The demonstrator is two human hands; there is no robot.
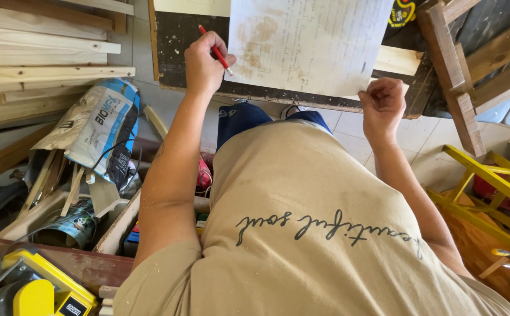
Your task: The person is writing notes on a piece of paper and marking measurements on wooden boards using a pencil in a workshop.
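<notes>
My left hand (203, 63) is closed around a red pencil (215, 50), its tip at the left edge of a stained sheet of paper (307, 41). The paper lies on a dark, worn board (185, 35) in front of me. At the paper's near right corner my right hand (382, 104) is curled, pinching the sheet's edge. Below the hands I see my tan shirt, blue trousers and shoes.
Pale wooden planks (38, 52) are stacked at the left. A crumpled bag (100, 126) and wood scraps sit in a box (120, 225) below them. A yellow power tool (38, 287) is at bottom left. A yellow metal frame (489, 181) and wooden frame (454, 70) stand right.
</notes>
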